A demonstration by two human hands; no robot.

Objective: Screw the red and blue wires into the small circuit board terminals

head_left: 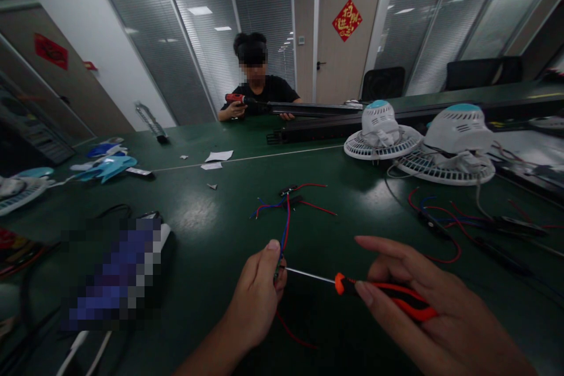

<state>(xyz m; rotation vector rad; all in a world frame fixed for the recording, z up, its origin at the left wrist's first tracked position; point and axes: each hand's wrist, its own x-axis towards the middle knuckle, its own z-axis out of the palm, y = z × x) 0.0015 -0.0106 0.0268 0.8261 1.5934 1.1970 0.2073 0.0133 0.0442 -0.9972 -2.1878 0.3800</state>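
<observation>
Left thumb and fingers of the left hand (258, 294) are pinching a small wired part (279, 268), lower centre — probably steadying it against the tip. Right hand (445, 294) is holding the screwdriver (347, 285), lower right, index extending free — likely for light turning. Upper right, fan housings (460, 129) are resting grille-down, presumably for stability.

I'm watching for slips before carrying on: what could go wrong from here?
The screwdriver could skid off the small part and jab the left hand, which pinches it right beside the tip.
The right hand holds the handle with its index finger extended off it, so the tip might wander.
If the part twists, the thin red and blue wires rising from it could be strained.
</observation>
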